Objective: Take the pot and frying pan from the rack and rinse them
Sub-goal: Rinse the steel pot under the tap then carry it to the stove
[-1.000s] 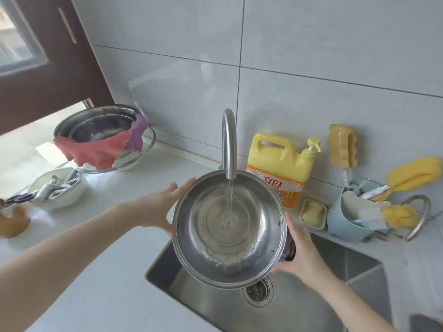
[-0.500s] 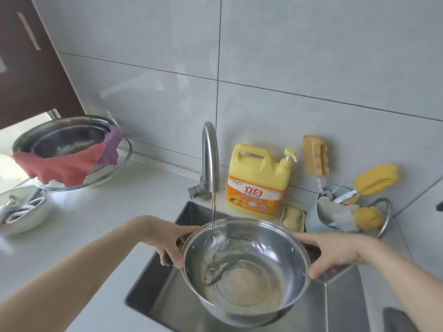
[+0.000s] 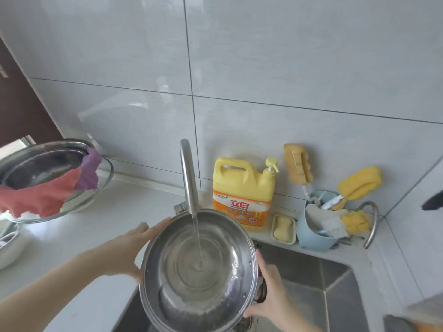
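Observation:
I hold a stainless steel pot [image 3: 182, 298] over the sink [image 3: 311, 281], its mouth tilted toward me. A thin stream of water from the faucet [image 3: 188, 176] falls into it and swirls on the bottom. My left hand [image 3: 127, 255] presses against the pot's left side with straight fingers. My right hand [image 3: 271, 293] grips the dark handle on the pot's right side. The frying pan and the rack are out of sight.
A yellow detergent bottle [image 3: 243, 190], a soap dish [image 3: 284, 227] and a blue cup of sponge brushes [image 3: 314, 236] stand behind the sink. Stacked bowls [image 3: 48, 168] draped with red and purple cloths sit on the counter at left. A dark object [image 3: 432, 202] pokes in at the right edge.
The pot has come up from low in the sink and tipped its mouth toward me under the stream. My left hand's fingers have straightened along its side.

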A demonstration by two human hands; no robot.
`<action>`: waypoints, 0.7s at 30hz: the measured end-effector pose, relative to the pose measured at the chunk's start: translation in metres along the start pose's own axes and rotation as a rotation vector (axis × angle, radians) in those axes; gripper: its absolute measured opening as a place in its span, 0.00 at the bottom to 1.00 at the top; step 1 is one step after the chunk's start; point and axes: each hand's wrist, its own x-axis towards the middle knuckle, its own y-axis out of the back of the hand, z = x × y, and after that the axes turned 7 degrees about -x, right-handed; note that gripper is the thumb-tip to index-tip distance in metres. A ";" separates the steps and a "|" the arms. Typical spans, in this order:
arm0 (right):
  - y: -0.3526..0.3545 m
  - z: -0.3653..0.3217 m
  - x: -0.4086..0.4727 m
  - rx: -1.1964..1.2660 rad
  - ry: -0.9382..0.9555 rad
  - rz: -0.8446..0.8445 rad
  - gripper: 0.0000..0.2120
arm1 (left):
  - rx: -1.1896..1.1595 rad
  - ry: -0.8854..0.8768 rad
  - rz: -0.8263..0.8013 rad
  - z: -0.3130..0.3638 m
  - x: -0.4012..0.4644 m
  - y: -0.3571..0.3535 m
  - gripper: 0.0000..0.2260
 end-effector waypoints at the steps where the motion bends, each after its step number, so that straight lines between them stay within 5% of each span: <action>1: 0.008 0.001 0.003 -0.021 0.031 0.013 0.68 | 0.010 -0.002 0.014 0.003 0.000 -0.001 0.59; 17: 0.110 0.026 -0.048 -0.489 0.152 0.210 0.62 | -0.096 -0.226 0.508 0.054 0.007 -0.106 0.62; 21: 0.136 0.016 -0.076 -0.580 0.241 0.462 0.66 | -0.004 -0.455 0.738 0.077 0.004 -0.095 0.39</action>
